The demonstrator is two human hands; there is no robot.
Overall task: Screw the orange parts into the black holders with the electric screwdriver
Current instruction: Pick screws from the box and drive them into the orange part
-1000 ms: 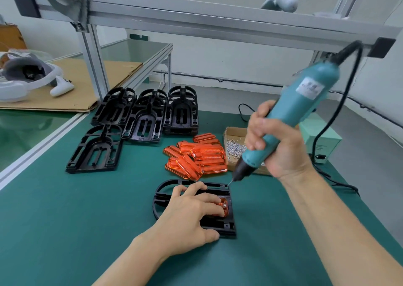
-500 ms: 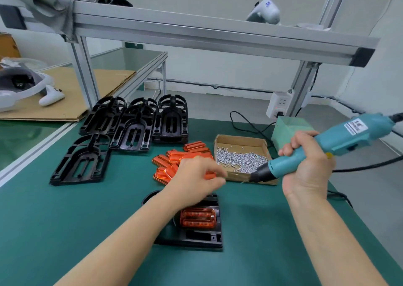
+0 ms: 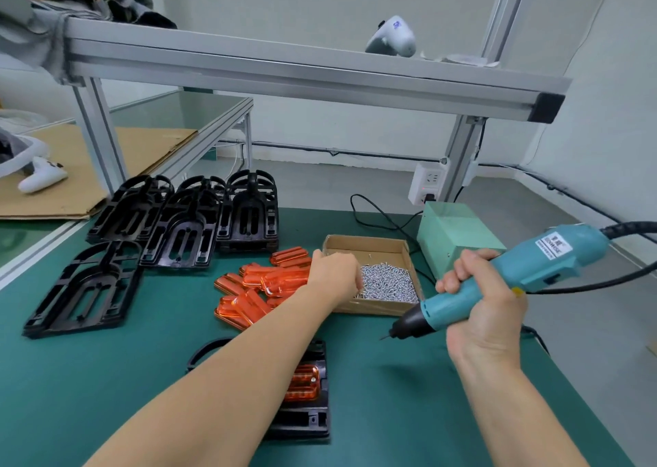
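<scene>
The left hand (image 3: 334,274) has moved from the orange pile into the screw box (image 3: 369,246), fingers hidden, grip unclear. The right hand (image 3: 480,310) grips the electric screwdriver (image 3: 497,285), now lower. The black holder (image 3: 313,413) with the orange part (image 3: 304,383) lies at lower center.

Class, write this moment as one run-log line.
left hand: reaching into screw box | right hand: grips electric screwdriver, tip off work | orange part: seated in black holder

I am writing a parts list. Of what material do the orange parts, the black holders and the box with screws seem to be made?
Orange parts: likely translucent glossy plastic, since light glows through them. Black holders: probably moulded plastic, with a slight sheen and thin ribs. Box: brown cardboard, matte with raw edges. Screws: seemingly metal, silvery and shiny.
</scene>
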